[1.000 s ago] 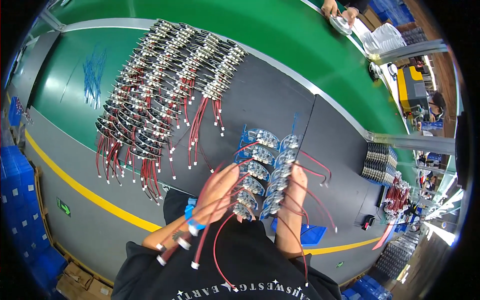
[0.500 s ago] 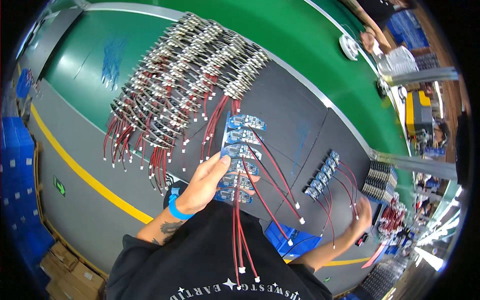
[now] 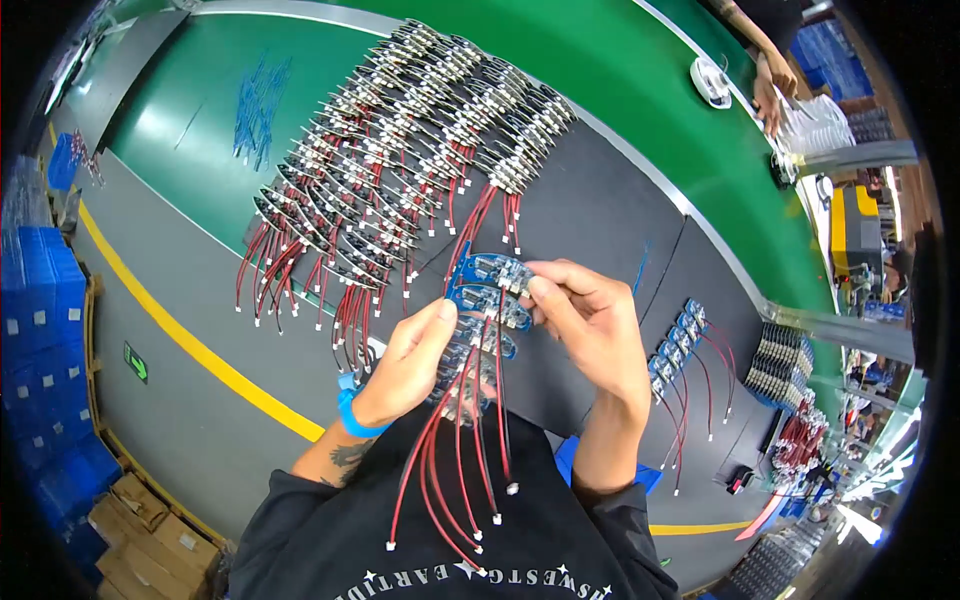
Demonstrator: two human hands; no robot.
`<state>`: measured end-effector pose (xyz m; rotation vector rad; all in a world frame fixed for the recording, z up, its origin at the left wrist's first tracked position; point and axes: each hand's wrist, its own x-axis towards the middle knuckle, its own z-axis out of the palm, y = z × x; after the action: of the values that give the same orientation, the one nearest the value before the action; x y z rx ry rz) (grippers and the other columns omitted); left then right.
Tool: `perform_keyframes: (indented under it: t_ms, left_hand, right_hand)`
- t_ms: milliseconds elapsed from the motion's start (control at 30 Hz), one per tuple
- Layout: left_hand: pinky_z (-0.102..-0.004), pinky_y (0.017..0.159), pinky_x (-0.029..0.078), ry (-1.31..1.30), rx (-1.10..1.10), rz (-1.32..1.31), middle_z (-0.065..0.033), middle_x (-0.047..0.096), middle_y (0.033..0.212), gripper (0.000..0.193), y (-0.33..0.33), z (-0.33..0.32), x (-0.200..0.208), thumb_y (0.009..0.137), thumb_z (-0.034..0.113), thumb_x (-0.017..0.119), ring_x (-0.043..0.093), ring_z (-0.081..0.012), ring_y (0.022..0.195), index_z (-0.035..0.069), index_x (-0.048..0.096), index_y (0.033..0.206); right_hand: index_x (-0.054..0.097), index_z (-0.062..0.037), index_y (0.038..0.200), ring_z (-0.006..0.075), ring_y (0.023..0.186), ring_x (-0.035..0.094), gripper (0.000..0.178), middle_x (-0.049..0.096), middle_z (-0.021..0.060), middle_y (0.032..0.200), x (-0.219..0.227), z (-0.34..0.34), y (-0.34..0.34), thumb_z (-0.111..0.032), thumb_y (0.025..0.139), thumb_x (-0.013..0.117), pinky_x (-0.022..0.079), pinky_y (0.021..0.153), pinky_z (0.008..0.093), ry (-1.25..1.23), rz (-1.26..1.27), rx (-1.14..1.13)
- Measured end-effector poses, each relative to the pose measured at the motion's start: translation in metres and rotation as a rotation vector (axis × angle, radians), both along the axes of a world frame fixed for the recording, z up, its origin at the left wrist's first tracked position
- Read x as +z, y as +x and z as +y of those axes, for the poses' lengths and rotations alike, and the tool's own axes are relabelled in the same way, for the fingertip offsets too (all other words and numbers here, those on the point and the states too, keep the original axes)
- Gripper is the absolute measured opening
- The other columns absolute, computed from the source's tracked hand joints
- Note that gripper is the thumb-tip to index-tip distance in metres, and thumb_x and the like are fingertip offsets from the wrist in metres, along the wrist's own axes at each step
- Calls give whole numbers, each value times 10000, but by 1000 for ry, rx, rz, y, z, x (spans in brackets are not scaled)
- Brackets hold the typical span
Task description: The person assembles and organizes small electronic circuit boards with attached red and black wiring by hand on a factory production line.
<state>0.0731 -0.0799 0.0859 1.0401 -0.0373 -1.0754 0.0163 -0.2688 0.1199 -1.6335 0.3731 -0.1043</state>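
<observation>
While both hands are kept in front of the dark shirt, a strip of blue circuit boards (image 3: 490, 300) is held up between them, its boards stacked one below another and its lower part partly hidden and blurred. The strip's left edge is gripped by the left hand (image 3: 408, 362), with the thumb laid along the near side and the fingers mostly hidden behind. By the right hand (image 3: 595, 320), the right end of the upper boards is pinched between thumb and bent fingers, with only a narrow gap left there. Red and black wires (image 3: 504, 420) are hung from the boards across the shirt, each seen end being tipped with a white plug. A blue wristband (image 3: 358, 415) is worn on the left wrist.

To the right of the right hand, a shorter row of boards (image 3: 676, 350) is laid on the counter (image 3: 590, 200), its wires spread toward the lower right. Ahead and to the left, many wired boards (image 3: 410, 140) are ranged in slanting rows. Farther right, a stack of boards (image 3: 778, 360) is set near a bundle of red wires (image 3: 798, 440).
</observation>
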Motion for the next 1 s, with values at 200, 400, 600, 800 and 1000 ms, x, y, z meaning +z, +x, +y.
perform_keyframes:
  t_ms: [200,400,600,800,1000]
  left_hand:
    - [-338,418,559,-119,-102,233,-148,630,937,427,13,30,-4,1026,342,305,668,-261,579,-9,442,1226]
    - [-262,630,508,124,-169,211,-48,648,876,383,22,37,3,1009,366,388,626,-116,738,44,594,1022]
    - [-356,392,520,-92,120,416,-112,611,670,439,27,53,-2,985,419,401,608,-253,454,24,567,887]
    - [-391,479,581,-84,-37,174,-183,629,928,444,27,54,12,1018,351,317,671,-286,632,-30,465,1190]
    - [-316,566,565,-42,31,72,-149,644,917,305,19,35,-6,1027,254,315,672,-222,690,0,446,1132]
  right_hand:
    - [665,29,1006,111,671,638,150,700,106,825,-5,-15,20,-17,868,629,471,533,219,227,208,238]
    - [673,43,978,149,712,669,138,700,131,842,-20,-19,39,-7,853,642,501,543,238,196,238,356]
    - [699,42,939,112,649,604,133,669,80,788,-39,-15,61,-31,830,683,471,571,219,-291,-131,-41]
    - [710,0,867,126,618,584,111,641,90,741,-49,-9,78,-36,763,717,453,587,252,-564,-92,-147]
    - [698,-6,866,145,682,584,122,637,95,768,-43,-2,68,-64,762,723,456,596,266,-645,-139,-190]
